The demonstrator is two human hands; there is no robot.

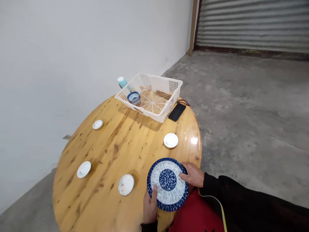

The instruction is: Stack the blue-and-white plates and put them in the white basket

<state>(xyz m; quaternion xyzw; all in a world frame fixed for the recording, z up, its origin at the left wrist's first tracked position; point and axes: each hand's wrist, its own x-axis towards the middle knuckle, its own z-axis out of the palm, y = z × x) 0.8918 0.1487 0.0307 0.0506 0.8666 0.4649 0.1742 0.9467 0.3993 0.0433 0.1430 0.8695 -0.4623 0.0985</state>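
Observation:
A round plate (pixel 166 196) with a dark blue patterned rim and blue centre is held between my two hands over the table's near edge. My left hand (pixel 150 203) grips its lower left rim, thumb on top. On the upper right rim, my right hand (pixel 192 174) is closed with its thumb lying over the face; the fingers beneath are hidden. Whether more than one plate is stacked here I cannot tell. Closest to the plate are a small white dish (pixel 171 140) above it and another small dish (pixel 126 184) to its left.
Two more small dishes, one (pixel 84 169) near and one (pixel 98 124) farther back, sit on the round wooden table (pixel 108 145). At the back, a white plastic basket (pixel 154 115) holds stacked blue bowls (pixel 134 98) and chopsticks (pixel 163 94). Beside it are a phone (pixel 177 112) and a bottle (pixel 122 82).

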